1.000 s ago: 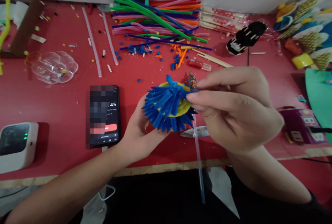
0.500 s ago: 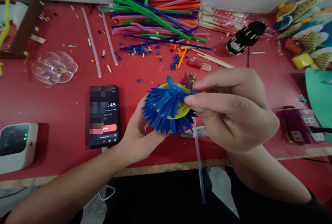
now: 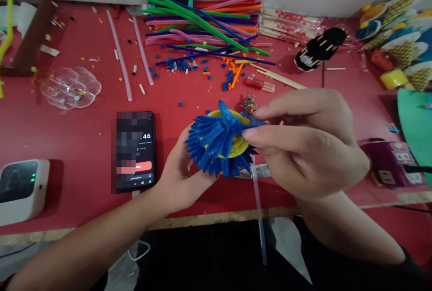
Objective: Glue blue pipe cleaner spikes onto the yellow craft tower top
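My left hand (image 3: 180, 172) cups a round yellow piece covered in short blue pipe-cleaner bits (image 3: 218, 142) from below, just above the red table (image 3: 84, 138). My right hand (image 3: 310, 142) pinches one blue bit (image 3: 254, 122) at the craft's right edge between thumb and forefinger. A clear glue stick (image 3: 258, 210) runs from under the craft toward me, past the table's front edge. Loose blue and orange cuttings (image 3: 205, 70) lie behind the craft.
A phone (image 3: 135, 149) lies left of my hands, a white device (image 3: 20, 187) further left. Long coloured pipe cleaners (image 3: 205, 21) are piled at the back, with chopstick packs (image 3: 290, 25), a black object (image 3: 320, 48), a clear tray (image 3: 70, 86), a purple power strip (image 3: 393, 163) and finished crafts (image 3: 401, 25).
My right hand has shifted slightly right, drawing the pinched blue bit outward. The craft has turned a little in my left hand. The phone timer went from 45 to 46.
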Available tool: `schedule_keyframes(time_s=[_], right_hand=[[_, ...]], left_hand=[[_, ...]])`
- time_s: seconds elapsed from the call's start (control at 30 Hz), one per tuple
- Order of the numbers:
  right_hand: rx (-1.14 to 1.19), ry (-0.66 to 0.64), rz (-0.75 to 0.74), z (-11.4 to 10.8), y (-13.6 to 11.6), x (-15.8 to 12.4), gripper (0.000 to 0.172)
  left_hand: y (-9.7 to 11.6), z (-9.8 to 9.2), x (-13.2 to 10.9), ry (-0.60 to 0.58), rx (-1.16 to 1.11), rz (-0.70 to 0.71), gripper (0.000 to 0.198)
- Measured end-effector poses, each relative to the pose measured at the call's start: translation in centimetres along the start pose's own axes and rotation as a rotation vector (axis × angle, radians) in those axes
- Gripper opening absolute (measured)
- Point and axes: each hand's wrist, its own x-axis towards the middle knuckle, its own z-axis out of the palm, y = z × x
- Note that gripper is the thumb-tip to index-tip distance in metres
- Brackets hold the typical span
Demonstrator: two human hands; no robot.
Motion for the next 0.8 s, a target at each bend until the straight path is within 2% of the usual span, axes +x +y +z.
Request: schedule_keyframes(time_s=[0.27,0.33,0.43,0.5,0.57,0.63,0.7,0.8], right_hand=[[0.021,0.053,-0.073,0.3,0.3,0.2,0.026],[0.024,0.080,-0.067,0.4,0.4,0.4,0.021],[0.056,0.167,0.002,0.6,0.5,0.6,0.014],[0.046,0.145,0.068,0.8,0.8,0.7,0.015],[0.008,0.055,0.060,1.2,1.2,0.6,0.018],[-0.021,-0.113,-0.004,1.5,1.6,0.4,0.018],[-0.044,-0.350,-0.051,1.8,1.9,0.3,0.019],[-0.106,-0.712,-0.077,2.1,1.8,0.2,0.021]], left_hand=[[-0.1,0.3,0.2,0.028,-0.073,-0.057,0.049],[-0.4,0.3,0.3,0.109,-0.124,-0.096,0.046],[-0.5,0.1,0.9,0.332,-0.180,-0.116,0.037],[0.0,0.0,1.5,0.472,-0.187,-0.083,0.034],[0.6,0.0,2.2,0.523,-0.197,-0.045,0.038],[1.1,0.0,2.5,0.495,-0.193,-0.040,0.038],[1.3,0.0,2.6,0.464,-0.164,-0.050,0.034],[1.1,0.1,2.4,0.491,-0.156,-0.073,0.032]])
